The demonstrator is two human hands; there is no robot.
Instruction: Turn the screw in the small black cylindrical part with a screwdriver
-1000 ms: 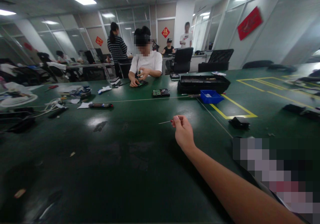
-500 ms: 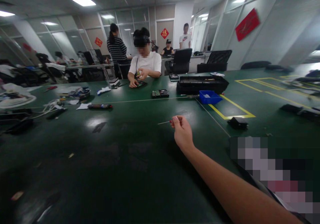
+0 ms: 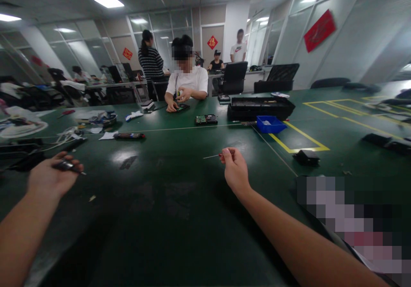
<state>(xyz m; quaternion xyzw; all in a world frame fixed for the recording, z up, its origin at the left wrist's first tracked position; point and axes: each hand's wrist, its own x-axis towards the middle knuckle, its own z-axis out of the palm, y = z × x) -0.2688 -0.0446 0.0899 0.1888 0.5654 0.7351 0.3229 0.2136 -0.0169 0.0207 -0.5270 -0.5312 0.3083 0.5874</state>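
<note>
In my right hand (image 3: 236, 169) is a slim screwdriver (image 3: 211, 156) with a red handle. Its thin metal shaft points left above the green table (image 3: 154, 244), and my thumb and fingers pinch the handle. On the left side, my left hand (image 3: 53, 176) is closed around a dark-handled screwdriver (image 3: 66, 166). A short metal tip sticks out of it toward the right. The two hands are far apart, and neither tool touches anything else that I can see.
Beyond my hands lie a hard drive (image 3: 206, 119), a blue bin (image 3: 270, 124), a black tray (image 3: 260, 108) and a dark cylindrical tool (image 3: 130, 136). Cables (image 3: 62, 136) clutter the left. A small black box (image 3: 306, 158) sits right. Across the table a co-worker (image 3: 188, 81) handles a device.
My left hand has come into view from the left, holding the dark-handled screwdriver. My right hand keeps the red-handled screwdriver in almost the same place.
</note>
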